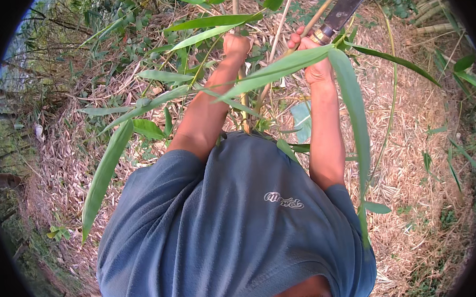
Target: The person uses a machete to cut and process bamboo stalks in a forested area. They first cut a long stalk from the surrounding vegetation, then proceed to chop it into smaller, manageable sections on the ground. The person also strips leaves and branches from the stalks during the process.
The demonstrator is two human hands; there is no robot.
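Stem: thin bamboo stalk (243, 102), upright, gripped in the left hand.
Left hand (236, 43): fist closed around the stalk.
Right hand (311, 53): wrapped around the handle of a big knife (346, 5), blade pointing up and away, just right of the stalk.
Around: long green leaves (277, 71) cross both forearms; dry leaf litter (408, 112) lies beneath.
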